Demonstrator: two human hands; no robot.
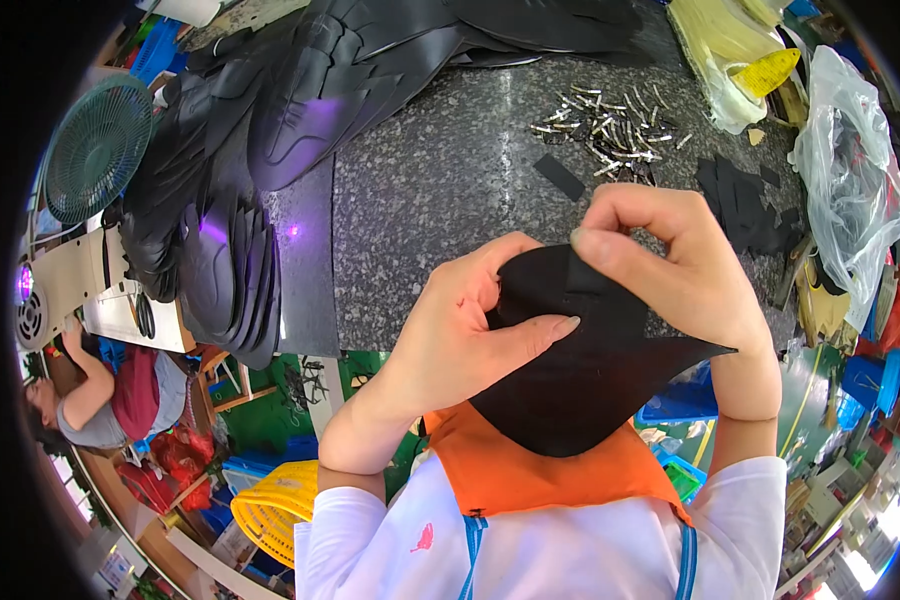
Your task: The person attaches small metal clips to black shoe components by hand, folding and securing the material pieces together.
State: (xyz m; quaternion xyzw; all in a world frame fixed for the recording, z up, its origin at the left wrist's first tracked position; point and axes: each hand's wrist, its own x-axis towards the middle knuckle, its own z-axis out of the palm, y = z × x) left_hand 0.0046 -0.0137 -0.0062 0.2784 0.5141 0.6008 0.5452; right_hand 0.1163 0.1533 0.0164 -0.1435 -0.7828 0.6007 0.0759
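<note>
From the head camera, my left hand (460, 325) is clamped on the black, curved, pointed piece of flat fabric-like material (590, 375), thumb laid across its face and fingers curled behind its upper edge. My right hand (670, 265) pinches the top of that same black piece at about twelve o'clock of it, fingertips closed on a small dark strip there; I cannot tell whether the strip is a separate bit or a fold of the piece. The black piece hangs between both hands, just off the near edge of the speckled grey stone worktop (440, 170), its sharp tip pointing to three o'clock, its rounded belly at six o'clock over my orange apron (550, 470). At twelve o'clock from my right hand lies a scatter of small shiny metal clips (610, 125), with a little black rectangular strip (559, 176) just beside them. At ten o'clock, a big heap of black moulded sole-shaped parts (260, 130) spills over the worktop's left edge. A green round fan (98, 148) stands at nine o'clock, a clear plastic bag (850, 170) at two o'clock, and a yellow woven basket (275, 510) at seven o'clock.
</note>
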